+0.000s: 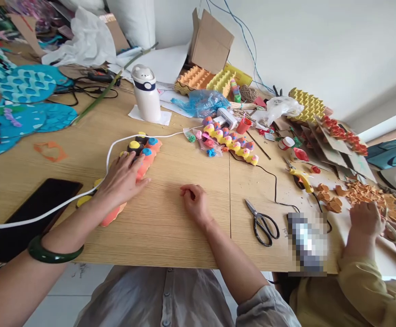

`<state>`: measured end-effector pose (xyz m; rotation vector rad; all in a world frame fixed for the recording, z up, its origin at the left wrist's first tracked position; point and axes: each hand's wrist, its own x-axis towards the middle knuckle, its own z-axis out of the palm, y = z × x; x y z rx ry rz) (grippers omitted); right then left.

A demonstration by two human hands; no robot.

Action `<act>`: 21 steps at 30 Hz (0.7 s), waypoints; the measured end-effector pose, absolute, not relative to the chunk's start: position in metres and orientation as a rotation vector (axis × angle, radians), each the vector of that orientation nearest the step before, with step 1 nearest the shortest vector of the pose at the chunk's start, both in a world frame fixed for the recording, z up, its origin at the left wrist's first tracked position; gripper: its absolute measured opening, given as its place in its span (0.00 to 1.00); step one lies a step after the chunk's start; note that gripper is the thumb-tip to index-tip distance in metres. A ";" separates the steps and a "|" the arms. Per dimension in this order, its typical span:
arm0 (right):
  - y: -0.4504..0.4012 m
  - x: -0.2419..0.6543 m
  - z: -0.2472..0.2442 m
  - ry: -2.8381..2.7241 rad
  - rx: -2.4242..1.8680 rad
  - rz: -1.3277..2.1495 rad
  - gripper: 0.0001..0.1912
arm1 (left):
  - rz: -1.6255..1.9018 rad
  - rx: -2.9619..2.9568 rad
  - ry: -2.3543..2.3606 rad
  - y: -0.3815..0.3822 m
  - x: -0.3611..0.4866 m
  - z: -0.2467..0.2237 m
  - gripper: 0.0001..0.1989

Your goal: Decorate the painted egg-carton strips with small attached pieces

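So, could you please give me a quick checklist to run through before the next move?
1. Left hand on the painted carton piece: ok, laid on top.
2. Right hand unloaded: cannot tell; it is curled, with nothing visible in it.
3. Scissors apart from both hands: ok.
4. White cable clear of the painted carton piece: not ok, it crosses the far end in this view.
5. Yellow glue gun cool: cannot tell.
6. White bottle upright: ok.

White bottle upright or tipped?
Upright: the bottle stands base-down on white paper, lid at the top.
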<state>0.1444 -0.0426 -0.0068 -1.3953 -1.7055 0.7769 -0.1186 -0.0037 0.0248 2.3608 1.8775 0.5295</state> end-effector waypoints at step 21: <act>-0.040 0.145 -0.010 -1.528 -1.327 0.901 0.14 | 0.161 2.286 2.047 -0.019 -0.049 0.063 0.23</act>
